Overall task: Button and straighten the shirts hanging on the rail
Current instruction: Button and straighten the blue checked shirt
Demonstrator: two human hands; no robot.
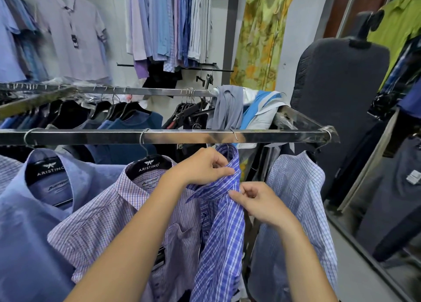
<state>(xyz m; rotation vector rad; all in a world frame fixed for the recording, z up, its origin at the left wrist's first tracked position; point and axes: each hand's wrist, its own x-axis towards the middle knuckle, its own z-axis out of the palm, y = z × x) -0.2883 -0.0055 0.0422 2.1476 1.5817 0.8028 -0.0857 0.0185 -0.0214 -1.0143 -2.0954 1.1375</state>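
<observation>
A clothing shop: tagged shirts (75,42) crowd steel rails (159,136).

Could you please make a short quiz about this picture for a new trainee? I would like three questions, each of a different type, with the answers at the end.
1. True or false: the right hand hangs free and holds nothing.
2. Where does the left hand grip the blue checked shirt? A) the hem B) the collar C) a cuff
3. Fill in: the black hanger nearest the left hand carries the word ____.
Key: 1 false, it pinches the front edge of the blue checked shirt. 2 B. 3 ARISTINO.
</observation>
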